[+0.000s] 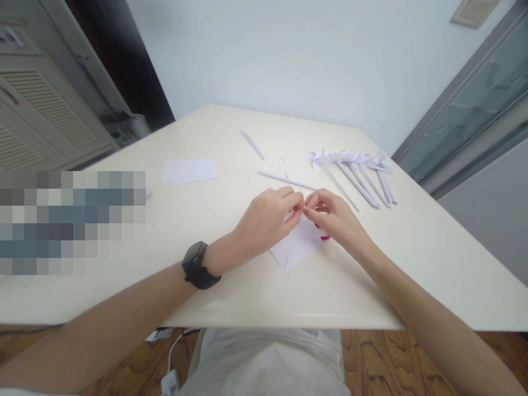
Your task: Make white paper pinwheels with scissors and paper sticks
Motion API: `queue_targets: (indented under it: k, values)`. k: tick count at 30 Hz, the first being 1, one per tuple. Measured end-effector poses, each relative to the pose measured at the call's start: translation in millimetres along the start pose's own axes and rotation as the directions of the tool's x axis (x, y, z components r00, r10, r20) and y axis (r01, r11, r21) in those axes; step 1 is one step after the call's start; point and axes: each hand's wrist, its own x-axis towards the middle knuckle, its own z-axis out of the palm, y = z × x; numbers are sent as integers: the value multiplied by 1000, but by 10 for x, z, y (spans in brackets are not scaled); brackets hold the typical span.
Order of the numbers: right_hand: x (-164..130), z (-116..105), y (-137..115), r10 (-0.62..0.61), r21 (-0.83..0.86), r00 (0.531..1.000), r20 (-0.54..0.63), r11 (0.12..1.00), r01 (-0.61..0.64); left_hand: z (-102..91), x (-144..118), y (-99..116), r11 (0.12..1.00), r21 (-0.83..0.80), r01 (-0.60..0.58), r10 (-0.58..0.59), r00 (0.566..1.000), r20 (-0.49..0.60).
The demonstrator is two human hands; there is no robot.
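We see the left hand [268, 217] and right hand [334, 217] meeting fingertip to fingertip, both pinched on the far corner of the folded paper [295, 247], which lies near the table's [247, 297] near edge. Something red, perhaps scissors, hides beneath the right hand. No containers appear.

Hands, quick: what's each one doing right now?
Left hand: pinched shut on the folded white paper.
Right hand: pinched shut on the same paper.
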Motion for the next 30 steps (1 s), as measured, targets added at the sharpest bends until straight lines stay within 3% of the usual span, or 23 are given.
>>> queue_targets:
  k: [3,7,9,12,16,30]
  values:
    - [34,-84,-14,14,147,996,93,989,-27,-63,26,-10,958,-270,95,-92,996,22]
    - [82,-195,-23,-20,316,968,251,947,-62,-147,71,-29,716,-630,299,-198,953,228]
    - [94,-226,-20,-52,304,964,259,952,-31,-169,82,-42,604,-702,376,-199,925,324]
    - [96,-251,-18,-122,276,960,251,960,50,-182,81,-66,516,-746,420,-172,904,390]
    - [92,-264,-19,-197,286,944,265,951,118,-190,78,-83,482,-768,423,-154,903,401]
    - [118,-271,39,-251,348,929,271,926,148,-179,86,-31,469,-785,404,-163,914,372]
